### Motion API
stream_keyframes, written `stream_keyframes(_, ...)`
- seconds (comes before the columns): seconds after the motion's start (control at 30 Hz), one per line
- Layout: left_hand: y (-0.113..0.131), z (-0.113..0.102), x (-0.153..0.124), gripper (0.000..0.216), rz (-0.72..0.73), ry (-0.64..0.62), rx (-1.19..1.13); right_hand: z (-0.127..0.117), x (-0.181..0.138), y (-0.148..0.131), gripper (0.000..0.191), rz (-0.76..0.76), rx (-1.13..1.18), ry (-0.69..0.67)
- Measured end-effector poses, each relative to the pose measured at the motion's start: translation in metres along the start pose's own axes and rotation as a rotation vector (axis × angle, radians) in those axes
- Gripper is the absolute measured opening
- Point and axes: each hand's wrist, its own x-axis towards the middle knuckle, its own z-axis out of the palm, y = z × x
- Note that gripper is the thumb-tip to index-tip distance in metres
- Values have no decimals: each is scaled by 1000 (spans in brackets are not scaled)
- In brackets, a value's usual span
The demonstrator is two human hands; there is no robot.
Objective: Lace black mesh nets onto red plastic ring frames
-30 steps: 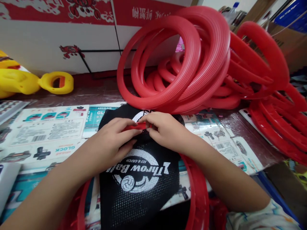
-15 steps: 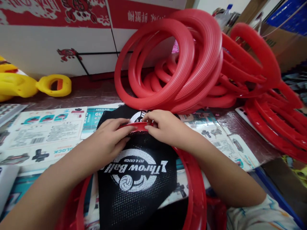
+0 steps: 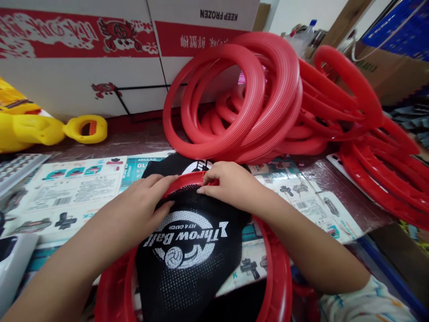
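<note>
Left grip [image 3: 145,203] slid, apparently half-open against ring [image 3: 188,180].

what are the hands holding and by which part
The right hand pinches the red ring at its far rim; the left hand touches that rim, though whether it grips is unclear.

Soft light; edges seemingly blurry.

The left hand [image 3: 144,208] sits farther left along the far rim of the red ring [image 3: 187,180], apart from the right hand [image 3: 231,185]; a second ago their fingertips nearly met. A longer curve of rim shows between them. The view tips higher, bringing KEEP FROZEN on the carton [image 3: 63,82] into sight.
</note>
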Motion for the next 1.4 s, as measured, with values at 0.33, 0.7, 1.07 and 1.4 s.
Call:
stream_keyframes(0.33,21,15,12,32,83,249,-165,18,6,-1,12,-25,-3,90)
stream_keyframes(0.7,21,10,9,28,166,247,-112,11,7,1,7,54,286,114)
stream_keyframes(1.07,20,10,10,29,159,243,-103,15,11,4,9,-53,23,62)
stream_keyframes(1.4,22,9,11,23,180,259,-105,10,7,1,7,63,276,74)
